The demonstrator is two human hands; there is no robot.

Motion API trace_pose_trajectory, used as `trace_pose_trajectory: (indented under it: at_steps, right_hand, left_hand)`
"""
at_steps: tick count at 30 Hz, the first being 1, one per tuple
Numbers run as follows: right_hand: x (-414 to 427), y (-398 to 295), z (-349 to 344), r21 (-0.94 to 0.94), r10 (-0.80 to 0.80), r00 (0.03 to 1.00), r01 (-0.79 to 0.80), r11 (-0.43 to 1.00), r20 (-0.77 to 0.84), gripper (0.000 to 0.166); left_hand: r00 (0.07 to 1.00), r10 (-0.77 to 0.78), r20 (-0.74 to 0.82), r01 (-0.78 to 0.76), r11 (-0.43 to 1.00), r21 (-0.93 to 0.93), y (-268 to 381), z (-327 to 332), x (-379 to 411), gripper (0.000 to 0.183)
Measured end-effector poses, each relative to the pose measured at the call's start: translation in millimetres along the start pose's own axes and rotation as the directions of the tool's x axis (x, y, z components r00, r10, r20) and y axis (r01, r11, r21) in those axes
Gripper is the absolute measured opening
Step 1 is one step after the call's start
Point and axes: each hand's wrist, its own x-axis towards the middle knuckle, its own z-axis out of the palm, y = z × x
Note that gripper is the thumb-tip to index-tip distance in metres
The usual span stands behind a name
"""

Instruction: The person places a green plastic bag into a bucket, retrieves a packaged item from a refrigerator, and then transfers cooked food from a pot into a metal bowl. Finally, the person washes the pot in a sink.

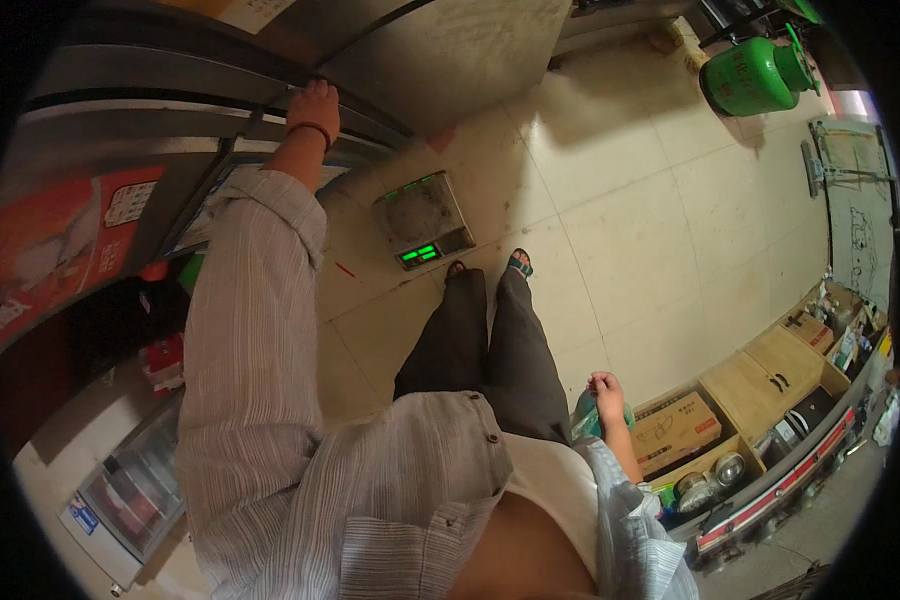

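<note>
My left hand [315,112], with a bracelet at the wrist, reaches out to a dark steel cabinet [450,67]. Its fingers curl over the edge of a metal door [270,120]; the fingertips are hidden. Low at my right side, my right hand [607,397] is closed around the top of a thin green plastic bag [591,420]. What the bag holds cannot be made out. On the tiles just before my feet lies a flat metal platform scale [424,214], its small display [420,255] lit green.
A green gas cylinder [754,75] stands on the tiled floor [607,195] at the far right. Along the right side runs a wooden cabinet [765,375] with a cardboard box [679,435] and metal pots [727,469]. A glass-fronted case [135,495] is at lower left.
</note>
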Motion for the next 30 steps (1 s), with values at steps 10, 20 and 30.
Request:
trace_pose_trajectory:
  at_steps: [10,20,30]
  right_hand:
    - [24,-12,62,-0.235,-0.012,0.982,0.058,0.97,0.19,0.012]
    - [-21,-189,176,-0.144,-0.467,0.872,0.486,0.862,0.147,0.036]
    - [20,-258,110,-0.761,-0.861,0.394,0.433,0.483,-0.323,0.017]
  left_hand:
    - [0.982,0.022,-0.186,-0.006,0.996,0.084,-5,31,19,0.021]
    - [0.509,0.532,-0.677,-0.849,0.44,-0.294,142,43,-208,0.035]
    - [0.89,0.452,0.054,-0.197,0.489,-0.85,141,125,-175,0.034]
